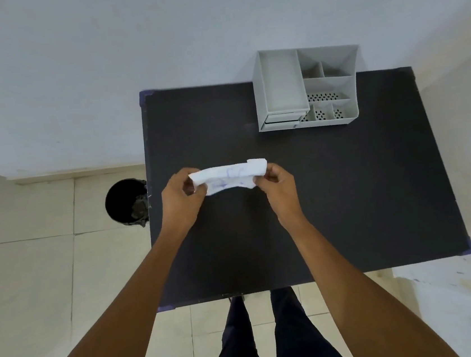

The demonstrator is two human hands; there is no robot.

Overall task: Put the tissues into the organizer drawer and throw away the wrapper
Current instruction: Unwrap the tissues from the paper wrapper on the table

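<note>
Both hands closed on tissue pack: left hand pinches its left end, right hand its right end, above black worktop. Grey organizer at far edge; black bin on floor, left.

Plain indoor room, perhaps a home or small office corner. Bare pale wall, beige tiled floor, black-topped table, grey desk organizer, black wastebasket beside the table.
</note>
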